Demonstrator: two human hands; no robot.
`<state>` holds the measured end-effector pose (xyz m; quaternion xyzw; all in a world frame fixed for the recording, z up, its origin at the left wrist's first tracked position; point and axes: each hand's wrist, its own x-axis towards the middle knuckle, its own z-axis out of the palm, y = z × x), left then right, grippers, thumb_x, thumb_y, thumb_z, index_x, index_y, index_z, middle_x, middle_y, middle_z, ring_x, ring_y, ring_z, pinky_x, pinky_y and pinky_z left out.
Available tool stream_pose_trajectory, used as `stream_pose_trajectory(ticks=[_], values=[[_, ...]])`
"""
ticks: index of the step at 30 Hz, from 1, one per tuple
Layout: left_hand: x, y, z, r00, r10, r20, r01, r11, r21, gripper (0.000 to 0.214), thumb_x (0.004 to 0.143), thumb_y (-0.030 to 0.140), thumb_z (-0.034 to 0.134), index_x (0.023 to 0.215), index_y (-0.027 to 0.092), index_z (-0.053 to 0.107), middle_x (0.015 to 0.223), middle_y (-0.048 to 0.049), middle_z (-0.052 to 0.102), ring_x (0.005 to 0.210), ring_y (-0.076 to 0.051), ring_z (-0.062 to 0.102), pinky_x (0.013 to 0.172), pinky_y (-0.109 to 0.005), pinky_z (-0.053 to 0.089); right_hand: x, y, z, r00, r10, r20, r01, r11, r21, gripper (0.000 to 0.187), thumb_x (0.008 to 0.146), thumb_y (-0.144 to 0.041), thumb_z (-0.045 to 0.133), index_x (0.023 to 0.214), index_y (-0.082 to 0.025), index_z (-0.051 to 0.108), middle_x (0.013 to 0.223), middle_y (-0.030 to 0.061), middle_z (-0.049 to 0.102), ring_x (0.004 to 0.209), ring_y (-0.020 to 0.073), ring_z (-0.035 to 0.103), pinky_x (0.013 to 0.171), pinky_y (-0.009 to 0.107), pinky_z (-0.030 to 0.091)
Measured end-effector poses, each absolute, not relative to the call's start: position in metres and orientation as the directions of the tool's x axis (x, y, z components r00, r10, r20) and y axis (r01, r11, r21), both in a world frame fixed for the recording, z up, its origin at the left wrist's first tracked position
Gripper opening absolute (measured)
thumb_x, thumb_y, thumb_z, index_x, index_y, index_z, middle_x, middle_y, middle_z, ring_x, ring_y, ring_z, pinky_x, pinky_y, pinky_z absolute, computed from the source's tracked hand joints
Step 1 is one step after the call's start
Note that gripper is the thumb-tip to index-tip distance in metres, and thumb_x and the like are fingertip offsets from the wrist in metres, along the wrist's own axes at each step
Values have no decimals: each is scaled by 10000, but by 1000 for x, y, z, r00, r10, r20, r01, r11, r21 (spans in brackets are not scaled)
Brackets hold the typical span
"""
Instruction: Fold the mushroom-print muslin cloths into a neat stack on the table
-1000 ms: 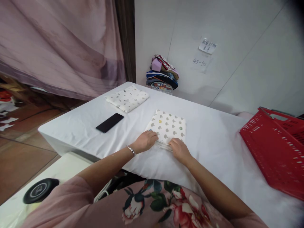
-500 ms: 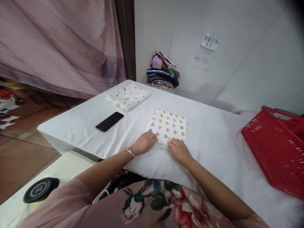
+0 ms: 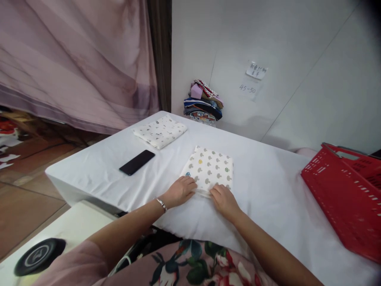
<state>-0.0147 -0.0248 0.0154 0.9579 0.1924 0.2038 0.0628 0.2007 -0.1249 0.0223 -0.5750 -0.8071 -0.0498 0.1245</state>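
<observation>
A folded white cloth printed with small mushrooms lies on the white-covered table in front of me. My left hand rests on the cloth's near left corner, fingers curled onto its edge. My right hand sits at the near edge beside it, fingers bent and pinching the layered hem. Both hands grip the near edge of this folded cloth.
A second folded patterned cloth lies at the far left, with a black phone nearer. A stack of folded clothes stands against the wall. A red plastic basket occupies the right. A black round object lies on a low white surface at the lower left.
Both hands stay on the cloth's near edge, barely shifting. The view has tilted upward slightly, so everything sits lower in the picture.
</observation>
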Motion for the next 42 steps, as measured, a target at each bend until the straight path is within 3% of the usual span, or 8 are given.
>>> stream_pose_trajectory(ticks=[10,17,27,29,31,34,37,42], values=[[-6,-31,4,799,431,419,433,-896,96,134,874,152,455,885,184,584,862,-48,583,841,-185,511,760,-331,400,210,-130,6,-329,855,401,930,366,-16,243,901,-103,366,908,-166,600,876,64,564,779,181,449,690,302,332],[-7,-36,0,776,419,472,425,-900,100,152,875,147,445,862,184,592,841,-45,587,824,-176,514,744,-332,406,210,-133,5,-328,869,371,937,349,12,252,892,-87,369,828,-183,593,818,40,557,729,173,440,659,300,326],[-17,-33,7,763,452,461,435,-888,150,142,880,247,482,817,191,596,823,-34,577,818,-168,517,739,-328,406,202,-127,31,-241,908,343,915,330,-230,231,899,-176,406,760,-194,590,796,37,561,742,163,501,676,298,404],[-16,-33,9,761,463,455,444,-882,155,174,888,260,472,784,190,592,794,-30,575,801,-167,516,724,-324,404,196,-116,36,-246,900,359,901,348,-257,234,904,-167,382,851,-195,608,885,54,595,827,172,533,735,311,435],[-15,-32,11,761,468,450,446,-881,161,206,893,265,459,753,186,588,766,-28,574,768,-161,515,698,-318,405,188,-106,33,-295,882,368,885,397,-242,258,900,-189,400,1088,-183,577,1118,92,586,1035,203,521,868,351,432],[-14,-30,15,758,474,448,435,-879,194,237,880,237,456,682,180,573,707,-23,562,700,-146,511,667,-303,416,175,-99,15,-402,858,320,870,466,-157,508,877,-320,486,1349,-157,393,1392,125,419,1288,267,351,1034,444,323],[-9,-20,22,679,565,468,468,-825,317,223,845,188,464,646,183,565,662,-14,555,671,-137,523,647,-279,440,167,-100,-6,-422,861,282,879,465,-103,678,856,-427,517,1421,-138,278,1474,137,280,1363,294,216,1096,490,218],[19,28,37,420,783,459,561,-622,546,176,806,236,530,955,186,608,1032,-71,615,977,-197,559,848,-330,450,167,-104,-13,-423,865,270,884,460,-85,714,858,-463,505,1435,-129,249,1486,147,236,1374,308,176,1099,510,203]])
